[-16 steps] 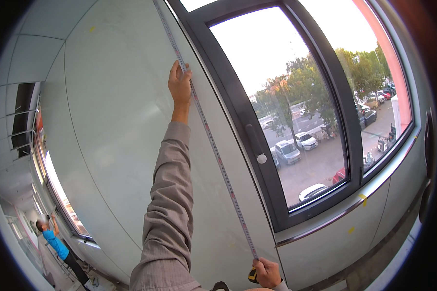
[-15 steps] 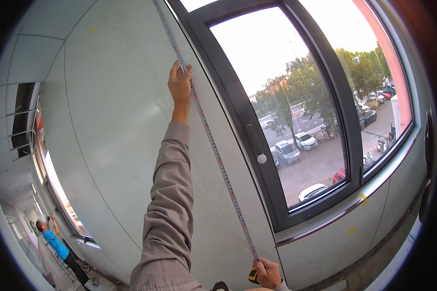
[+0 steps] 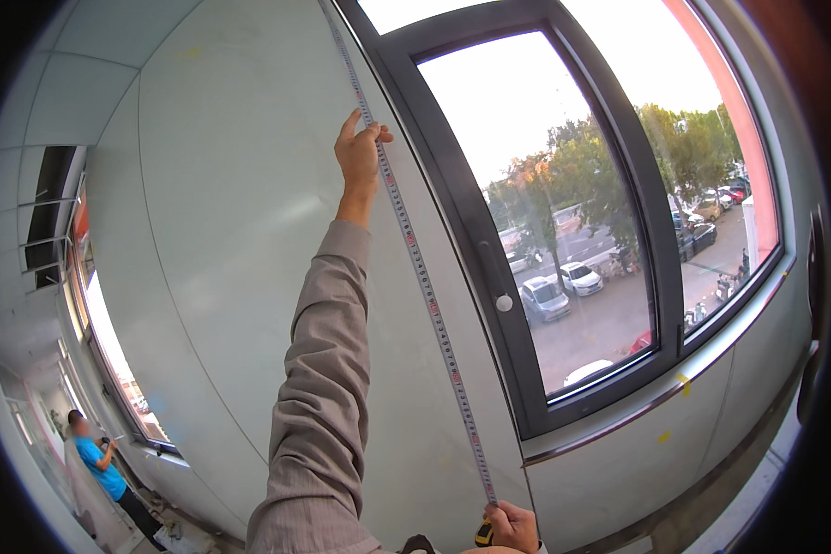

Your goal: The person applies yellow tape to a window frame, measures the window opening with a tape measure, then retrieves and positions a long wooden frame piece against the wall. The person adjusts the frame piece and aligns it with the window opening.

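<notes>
A long steel tape measure blade [image 3: 431,300] runs slanting down a pale wall panel [image 3: 240,212], beside the dark window frame. My left hand [image 3: 358,159] reaches up the panel at the end of a grey sleeve. Its fingers are apart: one points upward left of the blade, and others lie across it, touching it. At the bottom, my right hand [image 3: 515,526] is closed on the yellow and black tape measure case [image 3: 484,533], partly hidden by the fingers. The blade's upper end runs out of view.
A dark-framed window [image 3: 563,231] with a handle [image 3: 494,268] stands to the right above a sill [image 3: 609,420]. Yellow tape pieces [image 3: 682,384] stick below it. Far left, a person in a blue shirt [image 3: 100,466] stands by another window [image 3: 125,360].
My left hand has spread its fingers more and shifted slightly along the blade. My right hand still holds the case. The far person has lowered a raised arm. The view has shifted slightly.
</notes>
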Demonstrator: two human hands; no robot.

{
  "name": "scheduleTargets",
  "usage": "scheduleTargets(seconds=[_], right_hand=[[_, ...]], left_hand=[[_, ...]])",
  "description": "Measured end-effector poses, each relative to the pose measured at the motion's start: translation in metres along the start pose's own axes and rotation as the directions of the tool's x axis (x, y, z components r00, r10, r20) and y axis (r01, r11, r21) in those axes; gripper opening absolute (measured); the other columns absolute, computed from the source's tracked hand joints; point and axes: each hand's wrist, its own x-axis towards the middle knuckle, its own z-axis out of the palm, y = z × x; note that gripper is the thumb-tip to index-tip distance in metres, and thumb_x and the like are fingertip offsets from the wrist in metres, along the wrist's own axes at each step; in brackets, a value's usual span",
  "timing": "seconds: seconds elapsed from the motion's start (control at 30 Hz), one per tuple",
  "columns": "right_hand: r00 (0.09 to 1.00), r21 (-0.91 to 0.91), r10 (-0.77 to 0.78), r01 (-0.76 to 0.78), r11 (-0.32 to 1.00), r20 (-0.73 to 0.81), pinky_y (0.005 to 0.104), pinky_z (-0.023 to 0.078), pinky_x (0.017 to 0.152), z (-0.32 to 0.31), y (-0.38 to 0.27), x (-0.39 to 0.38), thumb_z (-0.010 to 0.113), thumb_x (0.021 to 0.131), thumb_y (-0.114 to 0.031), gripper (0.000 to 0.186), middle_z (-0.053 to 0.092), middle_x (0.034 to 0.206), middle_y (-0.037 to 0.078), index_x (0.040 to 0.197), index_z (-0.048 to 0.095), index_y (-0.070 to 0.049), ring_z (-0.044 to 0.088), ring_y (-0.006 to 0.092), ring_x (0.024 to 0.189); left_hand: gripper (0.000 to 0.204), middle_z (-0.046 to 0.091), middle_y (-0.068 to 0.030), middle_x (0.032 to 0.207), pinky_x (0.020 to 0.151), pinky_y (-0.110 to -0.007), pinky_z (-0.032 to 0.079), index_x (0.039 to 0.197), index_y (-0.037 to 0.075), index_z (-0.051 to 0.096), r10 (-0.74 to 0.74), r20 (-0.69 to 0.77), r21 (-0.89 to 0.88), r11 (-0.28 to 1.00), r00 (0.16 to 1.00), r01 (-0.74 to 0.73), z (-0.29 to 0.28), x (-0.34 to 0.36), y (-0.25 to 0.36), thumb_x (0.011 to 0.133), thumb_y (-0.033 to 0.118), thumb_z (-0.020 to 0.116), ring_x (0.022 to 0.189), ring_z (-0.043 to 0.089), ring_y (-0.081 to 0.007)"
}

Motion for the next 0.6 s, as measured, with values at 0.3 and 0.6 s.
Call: scheduleTargets(seconds=[0.3, 0.6], right_hand=[[0.997, -0.029, 0.026, -0.028, 0.999, -0.067, 0.0375, 0.051, 0.062, -0.033, -0.011, -0.023, 0.059, 0.101, -0.023, 0.032, 0.063, 0.069, 0.013, 0.086, 0.07, 0.003, 0.061, 0.0226, 0.066], [0.99, -0.044, 0.042, -0.048, 0.998, -0.131, 0.0364, 0.051, 0.062, -0.054, -0.02, -0.04, 0.059, 0.1, -0.023, 0.031, 0.063, 0.068, 0.012, 0.086, 0.07, 0.003, 0.061, 0.0205, 0.065]], left_hand=[[0.054, 0.076, -0.0093, 0.082, 0.09, -0.034, 0.052, 0.153, -0.004, 0.053, -0.023, -0.076, 0.074, 0.997, 0.997, 0.029, 0.016, -0.008, 0.027, 0.1, 0.01, 0.06, 0.085, 0.072, -0.0159], [0.051, 0.076, -0.0092, 0.078, 0.074, -0.032, 0.051, 0.147, -0.005, 0.059, -0.035, -0.102, 0.134, 0.99, 0.994, 0.049, 0.017, -0.014, 0.039, 0.098, 0.009, 0.06, 0.073, 0.067, -0.0117]])
